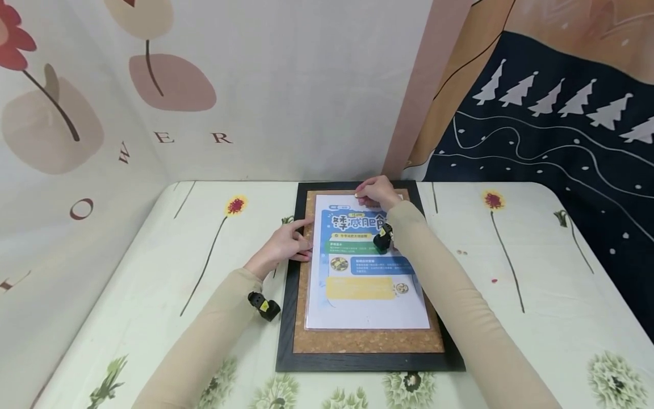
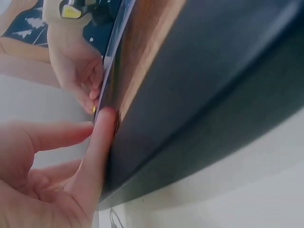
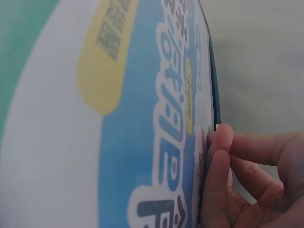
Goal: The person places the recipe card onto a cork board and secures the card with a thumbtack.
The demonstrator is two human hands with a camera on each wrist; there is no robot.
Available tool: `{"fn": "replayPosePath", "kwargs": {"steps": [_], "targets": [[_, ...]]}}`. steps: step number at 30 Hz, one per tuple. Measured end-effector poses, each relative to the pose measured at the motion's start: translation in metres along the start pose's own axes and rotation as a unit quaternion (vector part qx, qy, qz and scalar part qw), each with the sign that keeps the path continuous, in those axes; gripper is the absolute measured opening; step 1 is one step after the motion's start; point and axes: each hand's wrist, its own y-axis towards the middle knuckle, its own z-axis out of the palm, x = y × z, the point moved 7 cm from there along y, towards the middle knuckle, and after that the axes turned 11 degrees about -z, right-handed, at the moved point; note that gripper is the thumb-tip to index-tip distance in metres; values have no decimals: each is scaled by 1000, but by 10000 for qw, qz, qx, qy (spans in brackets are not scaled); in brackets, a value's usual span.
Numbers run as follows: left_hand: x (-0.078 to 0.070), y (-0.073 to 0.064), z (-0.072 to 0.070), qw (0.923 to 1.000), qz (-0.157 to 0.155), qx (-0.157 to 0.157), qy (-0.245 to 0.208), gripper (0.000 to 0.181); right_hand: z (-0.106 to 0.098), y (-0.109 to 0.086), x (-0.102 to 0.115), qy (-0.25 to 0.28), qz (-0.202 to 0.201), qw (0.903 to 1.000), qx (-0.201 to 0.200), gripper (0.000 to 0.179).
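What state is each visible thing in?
Black-framed corkboard: lying flat, cork side up.
Printed poster: lying face up on the cork.
Left hand: touching the corkboard's left side.
Right hand: pinching a small yellow item near the poster's top edge.
Small yellow item: mostly hidden by fingers; perhaps a pushpin.
Floral tablecloth: spread under the corkboard.
Wrist cameras: worn, one per wrist.

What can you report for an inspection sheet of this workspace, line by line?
Surface: pale, flower-printed table cover
Job's things: white-and-blue rectangular printed sheet lies on black-framed rectangular cork board, cork showing around it
Clutter: nothing seen
Grips: left grip rests on the board's left side; right grip pinches a small yellow item, mostly hidden, near the sheet's top edge
Cables: nothing seen
Surroundings: white flower-printed backdrop behind and left; navy backdrop with white trees right
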Motion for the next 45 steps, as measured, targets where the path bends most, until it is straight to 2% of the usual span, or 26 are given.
{"fn": "replayPosePath", "kwargs": {"steps": [6,11,14,17,23,25,31,40,45], "targets": [[-3,1,-7,9987,99,41,491,59,1,1,1,64,-15,10000,-38,16],[-3,1,-18,9933,412,-302,1037,52,1,2,0,8,-91,9999,-79,16],[-3,0,-21,9853,744,-521,1448,54,1,1,-1,-46,-107,9998,-135,16],[-3,-2,-19,9750,1059,-551,1872,59,1,1,-2,-82,-96,9997,-188,16],[1,-2,-8,9554,1192,-399,2672,77,0,-2,-4,-142,-151,9995,-250,18],[3,-1,-7,9549,1113,-320,2734,80,-1,-3,-5,-168,-183,9994,-248,18],[9,3,-8,9602,822,-75,2670,80,-2,-2,-7,-170,-200,9994,-221,18],[12,4,-8,9563,916,215,2769,79,0,0,-8,-72,-415,9990,-173,17],[13,5,-7,9559,863,247,2795,77,-1,0,-7,-84,-420,9990,-129,17]]}}
